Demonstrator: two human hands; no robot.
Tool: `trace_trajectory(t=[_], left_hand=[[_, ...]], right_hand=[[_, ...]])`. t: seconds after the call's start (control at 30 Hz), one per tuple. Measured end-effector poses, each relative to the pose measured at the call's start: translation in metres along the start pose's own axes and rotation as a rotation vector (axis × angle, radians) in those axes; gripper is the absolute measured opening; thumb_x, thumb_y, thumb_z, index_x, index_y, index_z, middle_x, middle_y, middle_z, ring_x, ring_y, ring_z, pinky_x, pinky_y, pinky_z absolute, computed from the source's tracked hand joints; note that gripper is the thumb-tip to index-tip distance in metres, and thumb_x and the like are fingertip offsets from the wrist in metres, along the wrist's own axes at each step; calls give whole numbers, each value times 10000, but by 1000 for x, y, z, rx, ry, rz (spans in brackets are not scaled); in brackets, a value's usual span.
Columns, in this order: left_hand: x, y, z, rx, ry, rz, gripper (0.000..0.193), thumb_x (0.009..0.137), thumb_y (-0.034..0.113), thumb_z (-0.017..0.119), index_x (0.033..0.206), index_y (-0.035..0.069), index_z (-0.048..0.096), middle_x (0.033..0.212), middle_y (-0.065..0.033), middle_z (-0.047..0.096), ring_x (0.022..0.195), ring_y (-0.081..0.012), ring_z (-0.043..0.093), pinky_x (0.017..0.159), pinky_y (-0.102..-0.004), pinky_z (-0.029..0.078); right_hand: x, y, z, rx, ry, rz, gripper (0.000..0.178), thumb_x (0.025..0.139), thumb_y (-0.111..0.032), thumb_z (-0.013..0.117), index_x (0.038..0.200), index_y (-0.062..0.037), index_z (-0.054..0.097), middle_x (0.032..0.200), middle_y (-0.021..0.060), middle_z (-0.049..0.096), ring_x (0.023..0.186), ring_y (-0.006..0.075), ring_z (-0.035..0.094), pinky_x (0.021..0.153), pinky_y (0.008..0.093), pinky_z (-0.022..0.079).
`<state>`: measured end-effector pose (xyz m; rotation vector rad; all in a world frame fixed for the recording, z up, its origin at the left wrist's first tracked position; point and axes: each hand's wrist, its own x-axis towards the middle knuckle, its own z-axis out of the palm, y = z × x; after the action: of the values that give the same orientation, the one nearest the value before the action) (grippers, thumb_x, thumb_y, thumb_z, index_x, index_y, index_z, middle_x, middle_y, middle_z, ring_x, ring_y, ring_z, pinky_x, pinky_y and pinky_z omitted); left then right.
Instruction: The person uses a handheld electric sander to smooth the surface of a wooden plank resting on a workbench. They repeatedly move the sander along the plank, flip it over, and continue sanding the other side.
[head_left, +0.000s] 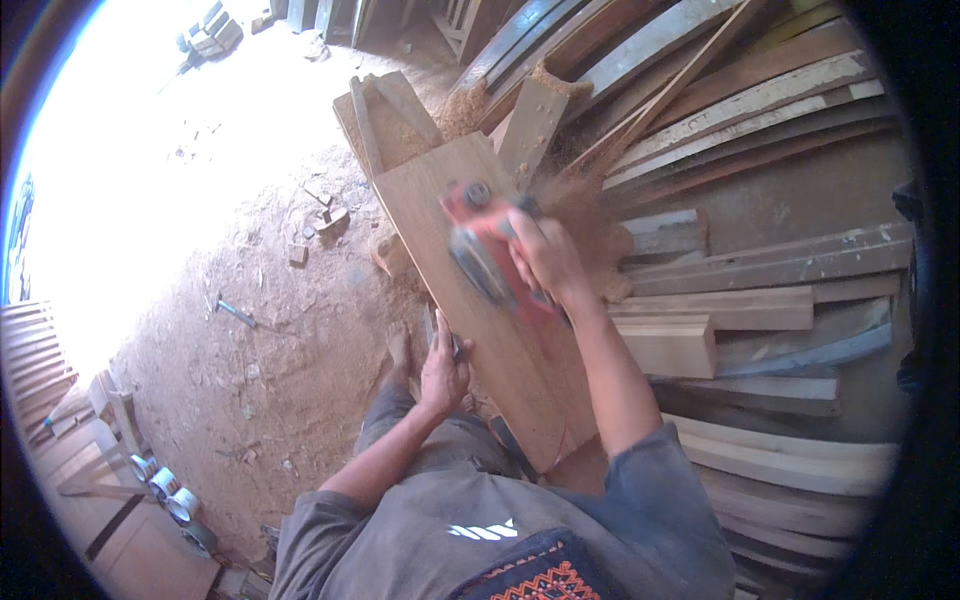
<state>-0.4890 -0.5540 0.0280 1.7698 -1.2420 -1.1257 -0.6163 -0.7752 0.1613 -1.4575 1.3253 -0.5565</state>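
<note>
A wide wooden board [512, 380] slants away in front of me, its near end close to my waist. My right hand [543, 250] is closed on the handle of a red and black electric planer [485, 262], which is on the board's far half. The planer is smeared by motion, and dust and shavings [585, 215] fly off to its right. My left hand [443, 372] is closed at the board's left edge, around a small dark object that its fingers mostly hide. Whether it also grips the board I cannot tell.
Stacked planks and beams [740, 320] fill the right side and far right. Wooden supports [395, 115] show beyond the board's far end. On the dusty ground at left lie a hammer [236, 313] and wood scraps [330, 218]. Several cans [165, 485] stand at lower left.
</note>
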Motion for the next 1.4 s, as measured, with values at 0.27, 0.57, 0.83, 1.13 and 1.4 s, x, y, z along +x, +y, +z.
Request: trace_trajectory(t=[0.27,0.57,0.83,1.13,1.4], left_hand=[[6,4,-3,45,-3,29,797,1083,280,561,1679,27,96,1463,-339,521,1232,-506,605,967,-529,524],[18,-25,1,-93,11,-30,703,1067,237,591,1658,49,262,1200,-312,678,1112,-466,675,936,-510,530],[26,-20,-2,-137,-11,-51,707,1073,253,615,1660,66,270,1124,-284,701,957,-384,725,893,-470,555],[16,-17,2,-127,-34,-182,723,1060,262,606,1674,115,254,1307,-305,655,1192,-412,677,1002,-484,528],[5,-1,0,-12,1,-95,751,1033,204,587,1686,130,225,1348,-253,633,1211,-440,634,997,-508,513]], right_hand=[[128,-57,33,215,-75,181,550,1032,-547,529,744,-80,568,573,-3,503,402,97,441,396,292,343],[-175,75,-35,-505,108,-590,520,1080,-448,492,780,-36,595,569,9,503,461,143,509,461,329,394],[-442,124,-79,-3,102,375,557,1091,-443,436,682,-86,562,616,2,554,540,104,525,500,299,384],[-243,64,-39,6,-18,358,538,1088,-472,467,715,-96,561,597,-17,519,477,83,482,443,281,369],[51,-25,25,-23,-70,-10,565,1044,-534,498,695,-94,553,562,-4,507,394,119,459,396,307,358]])
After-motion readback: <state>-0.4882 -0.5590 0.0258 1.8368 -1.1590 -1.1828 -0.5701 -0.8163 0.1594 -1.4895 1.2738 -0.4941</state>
